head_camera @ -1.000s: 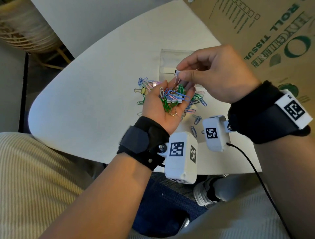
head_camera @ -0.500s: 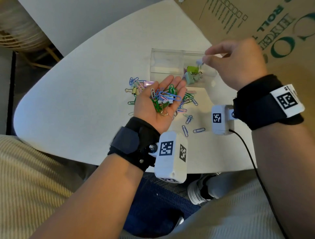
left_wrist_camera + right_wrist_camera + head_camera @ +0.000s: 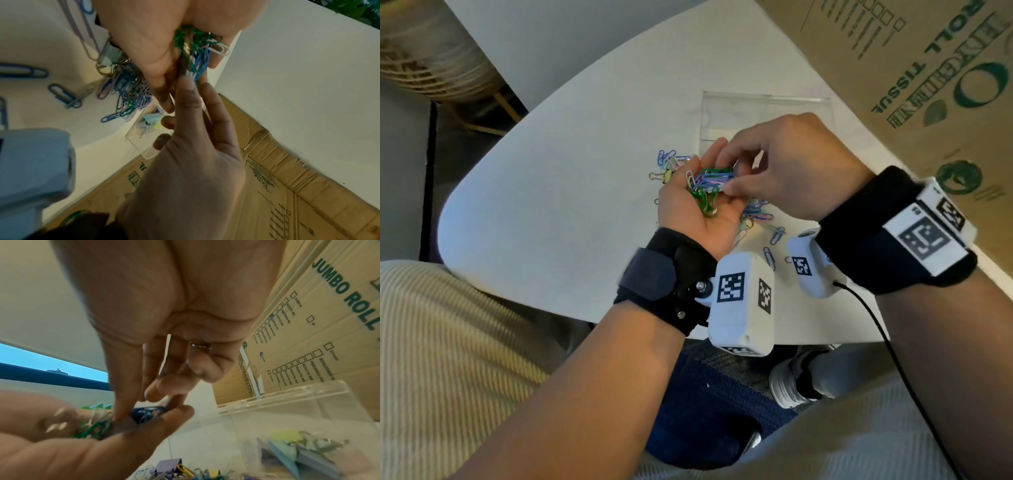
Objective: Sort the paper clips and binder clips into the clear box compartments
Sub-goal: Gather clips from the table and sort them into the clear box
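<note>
Your cupped left hand (image 3: 693, 212) cradles tangled green, blue and pink wire paper clips (image 3: 709, 186) as your right hand (image 3: 791, 171) pinches one, hiding half the clear plastic box (image 3: 736, 113).

A white bench (image 3: 558, 192) carries a clear box (image 3: 736, 113); just beside the box lie loose paper clips (image 3: 756, 212) and a binder clip (image 3: 661, 176)
</note>
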### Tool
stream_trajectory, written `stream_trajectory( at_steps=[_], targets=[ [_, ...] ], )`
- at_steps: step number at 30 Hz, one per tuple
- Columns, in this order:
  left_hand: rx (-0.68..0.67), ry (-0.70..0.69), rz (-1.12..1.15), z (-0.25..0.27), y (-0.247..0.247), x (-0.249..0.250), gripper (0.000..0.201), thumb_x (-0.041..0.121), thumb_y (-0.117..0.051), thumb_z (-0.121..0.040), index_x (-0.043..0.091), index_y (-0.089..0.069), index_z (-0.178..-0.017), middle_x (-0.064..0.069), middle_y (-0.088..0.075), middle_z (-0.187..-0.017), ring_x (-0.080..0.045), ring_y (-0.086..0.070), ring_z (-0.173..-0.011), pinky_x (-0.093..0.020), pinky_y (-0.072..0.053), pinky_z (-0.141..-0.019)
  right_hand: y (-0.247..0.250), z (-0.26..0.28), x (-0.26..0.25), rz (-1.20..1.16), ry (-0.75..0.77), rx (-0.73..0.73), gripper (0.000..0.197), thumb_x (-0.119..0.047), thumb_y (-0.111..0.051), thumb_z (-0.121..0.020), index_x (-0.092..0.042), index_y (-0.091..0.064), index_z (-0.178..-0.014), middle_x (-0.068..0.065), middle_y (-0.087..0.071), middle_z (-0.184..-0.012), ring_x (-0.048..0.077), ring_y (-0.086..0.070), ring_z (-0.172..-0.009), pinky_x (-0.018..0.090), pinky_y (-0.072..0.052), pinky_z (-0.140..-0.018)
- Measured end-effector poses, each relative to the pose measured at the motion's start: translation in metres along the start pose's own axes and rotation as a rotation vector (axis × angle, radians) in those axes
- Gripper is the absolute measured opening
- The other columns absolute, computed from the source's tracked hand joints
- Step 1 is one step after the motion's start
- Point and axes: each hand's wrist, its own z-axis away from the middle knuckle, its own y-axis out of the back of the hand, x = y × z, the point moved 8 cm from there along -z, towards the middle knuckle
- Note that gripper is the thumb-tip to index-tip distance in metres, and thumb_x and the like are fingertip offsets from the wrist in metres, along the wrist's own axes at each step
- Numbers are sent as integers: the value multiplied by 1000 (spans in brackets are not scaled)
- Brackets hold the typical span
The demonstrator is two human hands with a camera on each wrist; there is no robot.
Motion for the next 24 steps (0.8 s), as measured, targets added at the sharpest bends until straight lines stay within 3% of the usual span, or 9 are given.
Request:
stream_trajectory(
  at_steps=[2,5,8,13,16,18,20,24],
  targets=[
    [14,3,0,1,1,0,28,21,-41,-96,1,-60,-97,-18,-66,-88,-28,-65,-80,-38,-57,-74,2,0,-1,-27,18,55,13,-28,-74,-77,-36,-67,-83,-10,-66,-75,-3,-53,-61,23,-48,-67],
    [20,-7,-13,1,0,-2,23,19,-43,-95,1,-58,-97,-18,-63,-91,-28,-63,-85,-41,-51,-87,3,-1,-4,-7,68,98,12,-31,-69,-80,-29,-73,-91,-5,-69,-86,12,-60,-76,36,-50,-77],
    [2,-3,-17,1,-1,-3,24,18,-40,-96,2,-56,-93,-14,-61,-86,-25,-61,-81,-37,-53,-79,0,-2,-3,9,82,51,21,-38,-65,-78,-31,-74,-96,-5,-68,-91,18,-62,-87,39,-50,-81],
    [-3,18,-25,0,-1,-5,30,21,-36,-98,0,-57,-93,-15,-60,-88,-25,-60,-81,-32,-53,-72,-5,-3,0,14,92,-6,18,-32,-77,-74,-29,-72,-91,-4,-63,-88,14,-56,-76,41,-51,-76],
    [-33,25,-3,0,-3,-5,34,22,-35,-98,-3,-58,-101,-20,-62,-97,-29,-60,-87,-38,-48,-88,2,-1,1,-53,74,4,13,-29,-78,-75,-26,-70,-85,-1,-67,-92,4,-52,-69,32,-49,-74],
    [-43,29,-7,0,-5,-3,36,22,-35,-98,-4,-58,-107,-23,-63,-102,-33,-62,-90,-43,-50,-89,10,1,5,-162,30,12,11,-25,-78,-76,-26,-69,-83,-5,-71,-89,-1,-53,-63,16,-45,-65],
    [-31,17,3,-1,-6,0,34,19,-36,-98,-5,-60,-101,-22,-66,-91,-32,-65,-81,-45,-53,-84,17,4,6,-321,0,26,11,-18,-78,-78,-20,-70,-85,-9,-71,-79,-5,-56,-59,7,-41,-59],
    [-9,14,-8,-2,-4,3,35,20,-37,-98,-7,-61,-100,-22,-65,-94,-34,-62,-88,-44,-51,-85,39,6,21,-540,-56,174,13,-11,-74,-82,-12,-71,-94,-13,-70,-70,-1,-57,-56,11,-45,-57]
  ],
)
